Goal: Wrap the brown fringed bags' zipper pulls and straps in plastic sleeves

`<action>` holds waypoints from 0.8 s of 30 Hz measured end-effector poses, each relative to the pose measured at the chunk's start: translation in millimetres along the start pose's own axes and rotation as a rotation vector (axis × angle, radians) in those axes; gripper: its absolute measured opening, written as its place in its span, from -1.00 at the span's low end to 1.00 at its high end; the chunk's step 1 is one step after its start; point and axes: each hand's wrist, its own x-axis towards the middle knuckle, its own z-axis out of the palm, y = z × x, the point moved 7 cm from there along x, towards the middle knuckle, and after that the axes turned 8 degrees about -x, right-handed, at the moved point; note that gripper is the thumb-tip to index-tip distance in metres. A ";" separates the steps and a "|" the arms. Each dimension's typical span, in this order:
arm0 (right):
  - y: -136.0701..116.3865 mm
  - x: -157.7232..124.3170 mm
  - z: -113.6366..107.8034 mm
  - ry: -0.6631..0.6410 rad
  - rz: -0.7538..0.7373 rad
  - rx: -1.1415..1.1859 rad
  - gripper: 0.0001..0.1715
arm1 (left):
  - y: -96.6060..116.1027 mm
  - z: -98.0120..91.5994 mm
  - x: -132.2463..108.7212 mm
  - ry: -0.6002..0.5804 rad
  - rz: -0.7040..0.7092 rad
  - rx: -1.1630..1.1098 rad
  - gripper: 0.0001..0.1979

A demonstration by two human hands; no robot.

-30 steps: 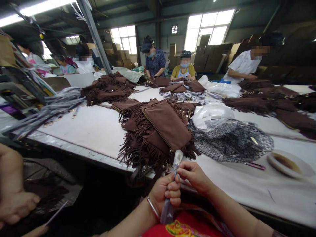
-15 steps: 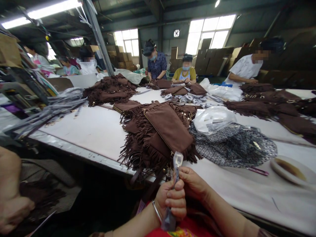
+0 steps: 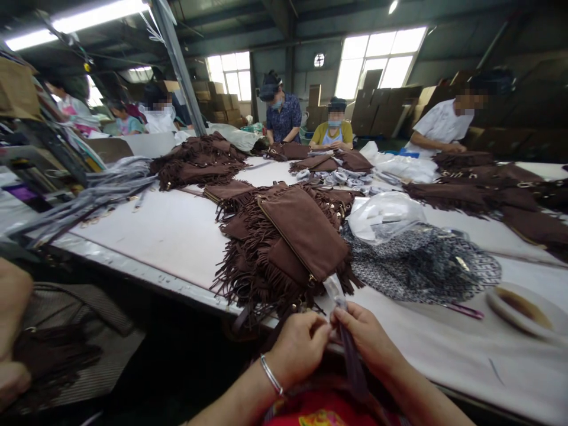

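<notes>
A dark strap in a grey, translucent wrapping [image 3: 355,364] runs down towards my lap, its pale upper end showing above my fingers. My right hand [image 3: 370,337] is closed on this wrapped strap, thumb and fingers pinching it. My left hand [image 3: 302,343], with a bangle at the wrist, is beside it; its fingers are curled in a pinch against the strap, and whatever they grip is hidden. Just beyond both hands lies a pile of brown fringed bags [image 3: 252,260], with a brown zipped pouch [image 3: 306,231] on top.
On the table [image 3: 146,231], grey-wrapped straps [image 3: 119,177] lie to the left. At right are a clear plastic bag [image 3: 384,216], patterned fabric [image 3: 426,266], a purple-handled tool [image 3: 464,310] and a tape roll [image 3: 523,307]. A co-worker's arm [image 3: 11,331] is at lower left; several people work across the table.
My left hand has loosened from its fist around the wrapped strap to a pinch beside it. My right hand has shifted slightly right, with the strap. The co-worker's arm at lower left has moved left.
</notes>
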 end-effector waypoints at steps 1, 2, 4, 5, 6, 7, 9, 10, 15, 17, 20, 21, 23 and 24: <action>0.6 0.9 -3.2 0.003 0.007 -0.038 -0.63 | 0.8 -12.4 3.8 0.084 -0.017 -0.010 -0.77; 1.8 1.9 -6.7 0.005 0.019 -0.082 -0.61 | 0.8 -23.8 7.9 0.171 -0.039 -0.040 -0.77; 4.3 4.8 -15.4 0.013 0.024 -0.238 -0.59 | -2.0 -37.5 17.2 0.281 -0.106 -0.130 -0.75; 3.6 6.6 -21.0 0.032 -0.009 -0.350 -0.59 | -4.2 -39.2 22.5 0.298 -0.148 -0.175 -0.72; 1.0 8.1 -27.5 0.072 -0.071 -0.474 -0.60 | -6.3 -38.3 28.0 0.297 -0.188 -0.210 -0.70; -3.1 8.4 -34.5 0.133 -0.153 -0.593 -0.60 | -8.1 -35.5 33.3 0.284 -0.223 -0.238 -0.69; -11.7 4.4 -47.7 0.284 -0.306 -0.755 -0.52 | -10.4 -27.9 42.6 0.255 -0.267 -0.292 -0.70; -15.2 0.0 -53.3 0.359 -0.356 -0.786 -0.46 | -11.1 -24.2 46.3 0.245 -0.279 -0.326 -0.71; -39.2 -28.0 -42.0 0.401 -0.517 -0.723 -0.66 | -9.9 -15.0 55.4 0.182 -0.326 -0.490 -0.69; -46.0 -30.2 -23.9 0.292 -0.479 -0.621 -0.70 | -7.2 -11.7 55.8 0.102 -0.346 -0.557 -0.63; -44.0 -20.5 5.9 0.099 -0.317 -0.440 -0.62 | -5.8 -4.1 52.6 -0.019 -0.382 -0.684 -0.57; -41.0 -16.0 14.6 0.040 -0.262 -0.382 -0.60 | -6.8 -2.6 51.0 -0.036 -0.387 -0.691 -0.55; -34.1 -8.0 25.8 -0.032 -0.171 -0.280 -0.65 | -10.9 -1.9 47.6 -0.036 -0.380 -0.633 -0.53; -30.9 -4.9 27.0 -0.033 -0.137 -0.243 -0.69 | -13.5 -1.7 46.0 -0.033 -0.379 -0.602 -0.53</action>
